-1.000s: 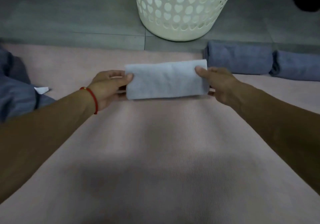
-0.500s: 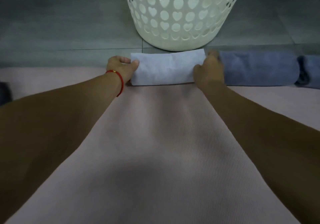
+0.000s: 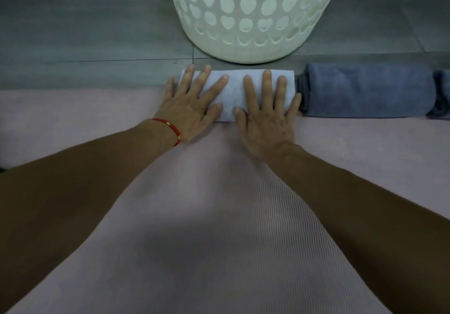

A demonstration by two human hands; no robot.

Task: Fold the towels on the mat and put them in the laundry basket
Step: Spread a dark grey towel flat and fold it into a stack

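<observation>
**Head view: two flat palms on a folded towel**

Head camera looks down both forearms, which reach from the 7 and 5 o'clock corners toward 12 o'clock. The left hand (image 3: 192, 109) lies palm down with fingers straight and spread, gripping nothing; a red cord bracelet (image 3: 170, 128) circles its wrist. The right hand (image 3: 266, 116) lies the same way, fingers straight and fanned, nothing pinched or curled round.

Both hands press on the pale blue folded towel (image 3: 235, 90) — the left covers its 9 o'clock end, the right its 3 o'clock end, and a bare strip of cloth shows between the two thumbs. The heels of both palms sit off the towel on the pink mat (image 3: 219, 216).

The towel lies at the mat's far edge, partly over the grey tiled floor (image 3: 85, 29). At its 12 o'clock, just beyond it, stands the white laundry basket (image 3: 253, 16) with heart-shaped holes. At the towel's 3 o'clock, touching or very nearly so, a dark blue rolled towel (image 3: 365, 90) rests along the mat's edge, with a second dark blue towel (image 3: 442, 94) beyond it at the frame's border.
</observation>
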